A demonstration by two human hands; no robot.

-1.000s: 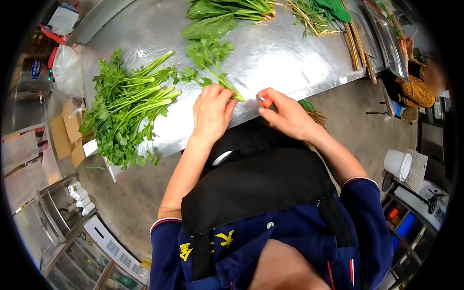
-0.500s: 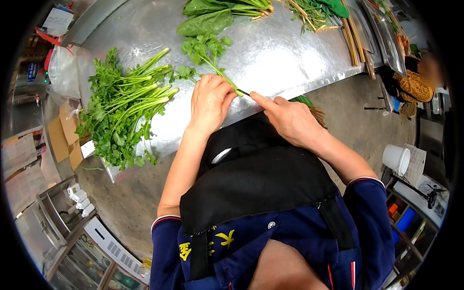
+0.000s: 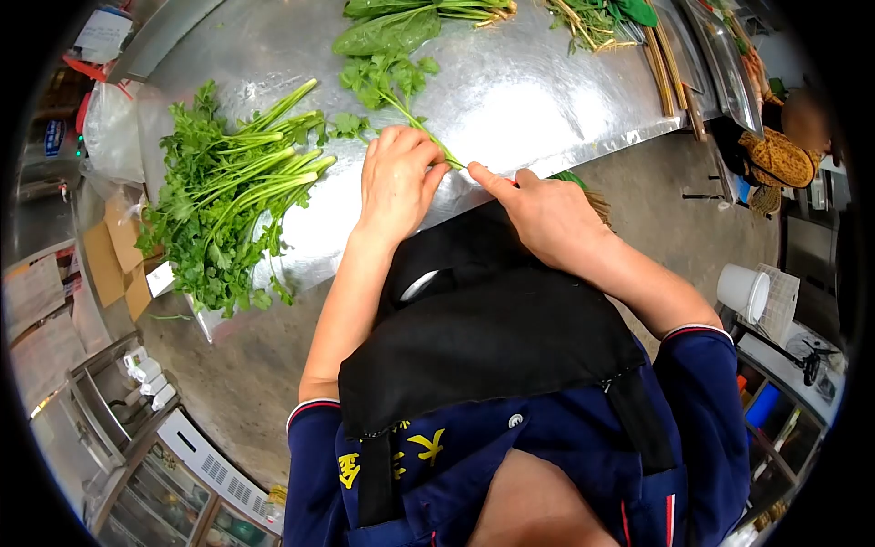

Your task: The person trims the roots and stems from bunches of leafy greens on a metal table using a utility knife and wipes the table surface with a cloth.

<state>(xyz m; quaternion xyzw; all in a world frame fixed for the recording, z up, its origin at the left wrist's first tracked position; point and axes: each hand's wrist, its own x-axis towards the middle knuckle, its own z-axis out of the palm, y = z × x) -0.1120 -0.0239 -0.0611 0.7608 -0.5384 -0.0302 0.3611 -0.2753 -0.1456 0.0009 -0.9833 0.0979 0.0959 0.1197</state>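
Here on the shiny stainless-steel table [image 3: 497, 123], the bare left hand [image 3: 398, 182] pinches a slender green stalk with frilly leaves [image 3: 390, 84] near its cut end, thumb and fingertips together. The right hand [image 3: 558, 221] comes in from the right, index finger stretched to that end, the others curled under; whether it grips anything, I cannot tell. To do this well, I'd say, the left pinch wants to be firm but light, close to the tip, so the thin stem doesn't bend or bruise, with the right finger making small, controlled movements.

And the stalk's position: it slants from its leafy top, on the far side of the left hand, down to the near end between both hands. Left of the left hand lies a loose pile of similar green leafy stalks [image 3: 232, 196], untouched by either hand.
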